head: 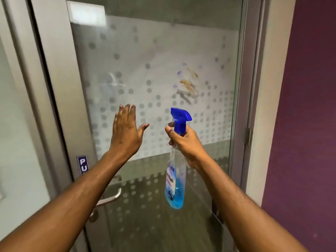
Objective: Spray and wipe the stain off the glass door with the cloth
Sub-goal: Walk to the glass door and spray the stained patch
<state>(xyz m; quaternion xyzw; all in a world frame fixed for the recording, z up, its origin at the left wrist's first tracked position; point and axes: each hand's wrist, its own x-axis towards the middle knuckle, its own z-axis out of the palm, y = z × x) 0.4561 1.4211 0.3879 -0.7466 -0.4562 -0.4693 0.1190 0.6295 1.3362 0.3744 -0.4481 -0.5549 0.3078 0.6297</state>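
A frosted, dotted glass door (138, 57) fills the middle of the view. A brown-orange stain (189, 82) with a few purple spots sits on the glass, right of centre. My right hand (183, 142) grips the neck of a clear spray bottle (175, 182) with a blue trigger head and blue liquid at its bottom; the nozzle sits below the stain. My left hand (125, 131) is raised flat before the glass, left of the bottle, fingers spread and holding nothing. No cloth is in view.
A grey metal door frame (54, 88) runs down the left, with a blue "PU" sign (82, 164) and a metal lever handle (109, 199) low on the door. A hinge (248, 136) and a purple wall (305, 115) are on the right.
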